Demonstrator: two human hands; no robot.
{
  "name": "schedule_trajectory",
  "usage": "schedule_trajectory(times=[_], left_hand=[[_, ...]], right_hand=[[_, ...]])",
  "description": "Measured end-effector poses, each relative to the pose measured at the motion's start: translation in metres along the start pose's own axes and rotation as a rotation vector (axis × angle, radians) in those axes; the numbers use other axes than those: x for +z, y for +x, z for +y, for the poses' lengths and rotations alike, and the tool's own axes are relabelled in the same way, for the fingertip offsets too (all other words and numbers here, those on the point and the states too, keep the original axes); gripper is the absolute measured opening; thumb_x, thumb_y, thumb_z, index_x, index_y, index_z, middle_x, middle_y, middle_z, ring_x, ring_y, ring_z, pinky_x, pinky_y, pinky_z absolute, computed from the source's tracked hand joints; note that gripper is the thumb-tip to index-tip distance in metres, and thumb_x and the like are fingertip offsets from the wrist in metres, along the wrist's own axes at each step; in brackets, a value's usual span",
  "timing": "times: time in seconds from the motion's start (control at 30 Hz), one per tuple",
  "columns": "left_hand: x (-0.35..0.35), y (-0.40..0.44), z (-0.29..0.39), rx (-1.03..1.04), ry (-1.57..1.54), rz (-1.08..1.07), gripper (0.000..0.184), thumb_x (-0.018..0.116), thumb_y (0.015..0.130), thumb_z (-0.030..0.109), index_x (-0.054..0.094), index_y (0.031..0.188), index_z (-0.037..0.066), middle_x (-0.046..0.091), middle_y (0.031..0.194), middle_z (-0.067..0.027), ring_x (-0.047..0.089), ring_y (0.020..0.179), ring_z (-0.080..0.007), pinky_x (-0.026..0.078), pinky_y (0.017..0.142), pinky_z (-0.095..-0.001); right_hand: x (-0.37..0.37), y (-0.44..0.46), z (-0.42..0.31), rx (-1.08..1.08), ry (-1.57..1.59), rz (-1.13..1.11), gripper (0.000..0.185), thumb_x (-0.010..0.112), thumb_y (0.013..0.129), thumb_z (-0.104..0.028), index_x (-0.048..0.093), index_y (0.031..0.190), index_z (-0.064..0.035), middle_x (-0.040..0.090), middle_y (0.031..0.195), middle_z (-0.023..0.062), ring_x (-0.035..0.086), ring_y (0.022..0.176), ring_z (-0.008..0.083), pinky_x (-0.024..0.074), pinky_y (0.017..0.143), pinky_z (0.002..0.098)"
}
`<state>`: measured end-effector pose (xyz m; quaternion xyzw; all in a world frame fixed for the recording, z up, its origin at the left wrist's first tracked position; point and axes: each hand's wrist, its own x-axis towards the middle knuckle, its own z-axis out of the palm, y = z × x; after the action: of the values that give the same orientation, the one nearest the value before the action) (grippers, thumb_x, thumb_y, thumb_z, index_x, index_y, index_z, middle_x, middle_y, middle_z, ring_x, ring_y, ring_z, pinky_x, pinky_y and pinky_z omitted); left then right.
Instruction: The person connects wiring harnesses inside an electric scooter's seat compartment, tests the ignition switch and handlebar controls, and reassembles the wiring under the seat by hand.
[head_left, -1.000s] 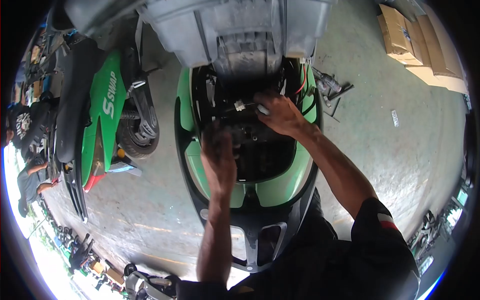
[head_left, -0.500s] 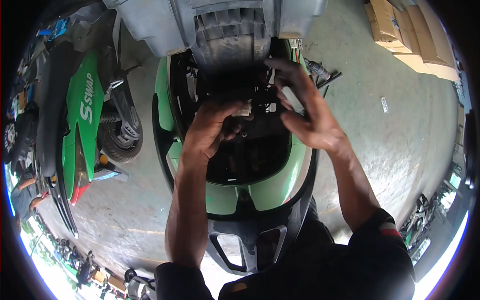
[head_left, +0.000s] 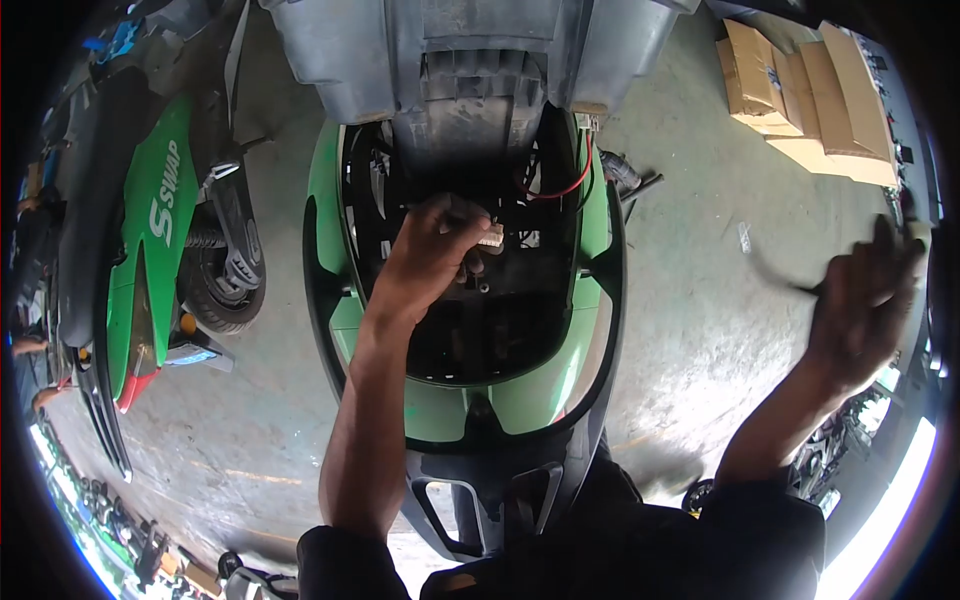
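Note:
My left hand (head_left: 435,245) is over the open under-seat bay (head_left: 480,350) of a green scooter. Its thumb and fingers pinch a small white wiring connector (head_left: 490,237). Far to the right, away from the scooter, my right hand (head_left: 865,305) is raised over the floor, blurred by motion. Its fingers look closed, with a pale bit near the fingertips that I cannot identify. A dark, smeared strip shows beside that hand. A red wire (head_left: 575,187) curves over the bay's right edge.
A raised grey plastic housing (head_left: 470,90) stands at the bay's far end. On the left is another green scooter (head_left: 155,240) marked SWAP. Cardboard boxes (head_left: 800,95) lie at upper right, and a small pale packet (head_left: 744,237) is on the floor. Part of another person shows at far left.
My right hand has swung from above the bay out to the far right. The red wire now shows at the bay's edge. My left hand stays on the connector.

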<state>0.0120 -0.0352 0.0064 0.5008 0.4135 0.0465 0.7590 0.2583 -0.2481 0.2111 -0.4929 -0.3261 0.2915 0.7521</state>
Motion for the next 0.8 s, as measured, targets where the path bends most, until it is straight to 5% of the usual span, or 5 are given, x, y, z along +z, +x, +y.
schedule_trajectory(times=[0.17,0.23,0.33,0.37,0.8], left_hand=[[0.008,0.000,-0.008,0.006,-0.043,-0.054,0.013,0.066,0.096,0.013,0.064,0.101,0.001,0.065,0.084,-0.0036,0.058,0.063,-0.0080,0.045,0.053,-0.0237],[0.007,0.001,-0.015,0.078,-0.042,-0.064,0.013,0.066,0.096,0.013,0.065,0.101,0.001,0.065,0.085,-0.0031,0.058,0.067,-0.0077,0.047,0.057,-0.0233],[0.011,-0.004,-0.017,0.135,-0.046,-0.074,0.013,0.065,0.096,0.012,0.066,0.102,0.001,0.064,0.087,-0.0019,0.059,0.074,-0.0071,0.048,0.063,-0.0226],[0.012,-0.004,-0.014,0.136,-0.048,-0.069,0.013,0.065,0.096,0.012,0.067,0.103,0.001,0.064,0.088,-0.0013,0.059,0.078,-0.0069,0.048,0.066,-0.0222],[0.013,-0.004,-0.012,0.112,0.019,-0.059,0.013,0.066,0.094,0.007,0.068,0.100,-0.005,0.069,0.090,-0.0091,0.064,0.082,-0.0130,0.052,0.071,-0.0268]], right_hand=[[0.053,-0.064,0.133,1.163,0.035,0.011,0.028,0.049,0.099,-0.033,0.052,0.096,-0.0052,0.048,0.065,0.0047,0.038,0.043,0.0087,0.0310,0.037,0.0244],[0.060,-0.058,0.155,1.253,0.299,-0.113,0.028,0.050,0.100,-0.032,0.053,0.102,-0.0045,0.051,0.069,0.0048,0.041,0.044,0.0092,0.0313,0.039,0.0242],[0.079,-0.069,0.189,1.284,0.157,0.053,0.026,0.053,0.098,-0.026,0.054,0.109,-0.0026,0.056,0.074,0.0062,0.046,0.047,0.0104,0.0329,0.040,0.0242],[0.077,-0.070,0.194,1.247,0.205,0.052,0.018,0.060,0.096,-0.020,0.059,0.106,-0.0049,0.063,0.083,0.0070,0.056,0.054,0.0144,0.0413,0.045,0.0290],[0.071,-0.076,0.201,1.107,0.291,0.022,0.026,0.059,0.101,-0.024,0.061,0.113,-0.0007,0.071,0.087,0.0107,0.069,0.064,0.0165,0.0542,0.056,0.0272]])
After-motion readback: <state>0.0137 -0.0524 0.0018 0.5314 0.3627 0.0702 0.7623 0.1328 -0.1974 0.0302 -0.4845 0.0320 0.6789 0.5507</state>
